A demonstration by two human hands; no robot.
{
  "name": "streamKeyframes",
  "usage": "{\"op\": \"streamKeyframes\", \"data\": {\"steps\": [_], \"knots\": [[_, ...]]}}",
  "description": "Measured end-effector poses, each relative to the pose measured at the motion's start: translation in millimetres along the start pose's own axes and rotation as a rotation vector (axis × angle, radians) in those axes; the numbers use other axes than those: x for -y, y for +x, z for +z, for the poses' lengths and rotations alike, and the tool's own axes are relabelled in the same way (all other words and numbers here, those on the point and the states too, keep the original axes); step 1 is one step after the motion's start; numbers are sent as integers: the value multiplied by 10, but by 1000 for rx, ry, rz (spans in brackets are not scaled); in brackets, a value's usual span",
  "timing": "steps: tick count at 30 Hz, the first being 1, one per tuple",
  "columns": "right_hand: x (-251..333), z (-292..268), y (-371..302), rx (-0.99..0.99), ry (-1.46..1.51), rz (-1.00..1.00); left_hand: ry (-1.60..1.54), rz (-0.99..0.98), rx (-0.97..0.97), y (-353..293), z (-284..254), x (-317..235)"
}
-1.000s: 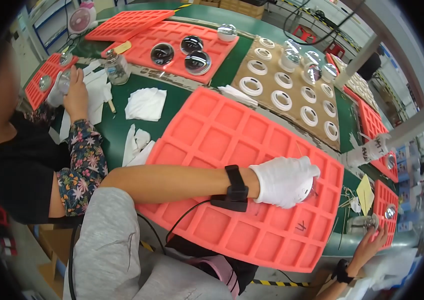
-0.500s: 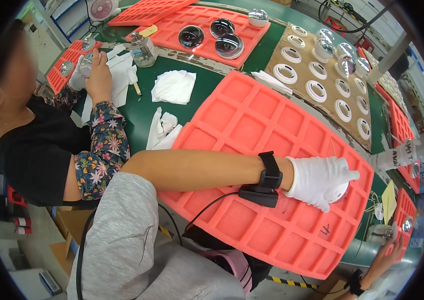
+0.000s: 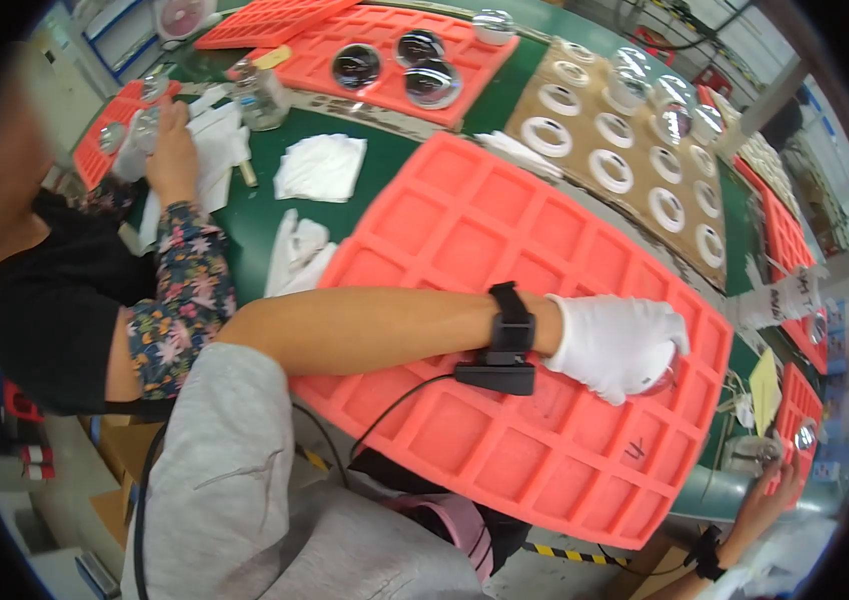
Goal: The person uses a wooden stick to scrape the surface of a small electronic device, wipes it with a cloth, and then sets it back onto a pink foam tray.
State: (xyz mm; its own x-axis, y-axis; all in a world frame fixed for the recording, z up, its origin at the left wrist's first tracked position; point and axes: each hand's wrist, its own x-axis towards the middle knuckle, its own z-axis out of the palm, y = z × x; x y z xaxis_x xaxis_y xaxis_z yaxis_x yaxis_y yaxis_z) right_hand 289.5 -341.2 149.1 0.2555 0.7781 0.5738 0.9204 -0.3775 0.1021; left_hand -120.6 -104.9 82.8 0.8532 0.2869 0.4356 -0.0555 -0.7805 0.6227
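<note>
Gripping the clear glass piece point(image 3: 666, 378) over the red tray point(image 3: 449, 437), in head view, the gloved left hand point(image 3: 612, 345) should press softly and evenly, while the right hand point(image 3: 776, 493) is at the glass jar point(image 3: 747, 455), its grip unclear.

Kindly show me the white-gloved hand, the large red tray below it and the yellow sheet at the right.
White-gloved left hand point(image 3: 612, 345), head view: back of the glove.
Large red tray point(image 3: 526, 470), head view: floor of a compartment.
Yellow sheet point(image 3: 764, 390), head view: middle of its face.
</note>
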Motion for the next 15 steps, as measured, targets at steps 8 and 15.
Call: {"op": "streamKeyframes", "data": {"steps": [8, 15], "knots": [[145, 475, 224, -62, 121, -13, -118, -100, -28, 247, 98, 211], [-42, 709, 258, -134, 203, 90, -154, -174, -17, 476, 213, 310]]}}
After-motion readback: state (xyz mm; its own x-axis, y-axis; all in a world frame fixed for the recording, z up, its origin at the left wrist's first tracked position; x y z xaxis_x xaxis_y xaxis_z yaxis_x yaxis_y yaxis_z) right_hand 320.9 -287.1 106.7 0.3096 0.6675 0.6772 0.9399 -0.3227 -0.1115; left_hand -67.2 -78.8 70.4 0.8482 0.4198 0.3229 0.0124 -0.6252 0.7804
